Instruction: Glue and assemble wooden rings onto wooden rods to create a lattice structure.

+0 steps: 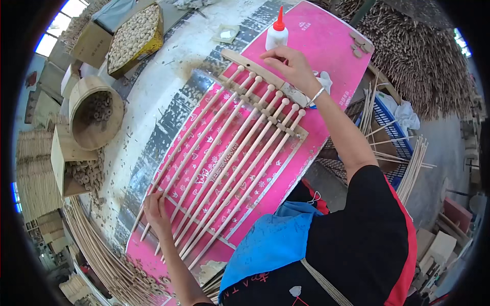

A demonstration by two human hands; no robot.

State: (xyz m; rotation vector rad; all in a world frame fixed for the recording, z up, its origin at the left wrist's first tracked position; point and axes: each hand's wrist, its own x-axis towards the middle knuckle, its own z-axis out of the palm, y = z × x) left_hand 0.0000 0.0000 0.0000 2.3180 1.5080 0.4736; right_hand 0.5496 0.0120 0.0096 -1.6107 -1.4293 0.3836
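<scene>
Several long wooden sticks [224, 166] with round ball ends lie side by side on a pink printed sheet [268, 201]. Near their ball ends they cross a notched wooden strip [270, 116]. At the plain lower ends, my left hand [157, 211] is closed around the leftmost stick. My right hand [292, 66] is above the far end of the rack, thumb and forefinger bent and slightly apart, with nothing visible between them. A flat wooden bar [255, 68] lies beneath it. Just beyond stands a white squeeze bottle [276, 38] with a red nozzle cap.
A yellow box [151, 47] of wooden balls sits far left, near a round wooden tub [81, 115] and an open box [58, 168] of wooden rings. Bundled sticks [97, 245] lie lower left. On the right are a blue basket [403, 148] and a large stick pile [408, 66].
</scene>
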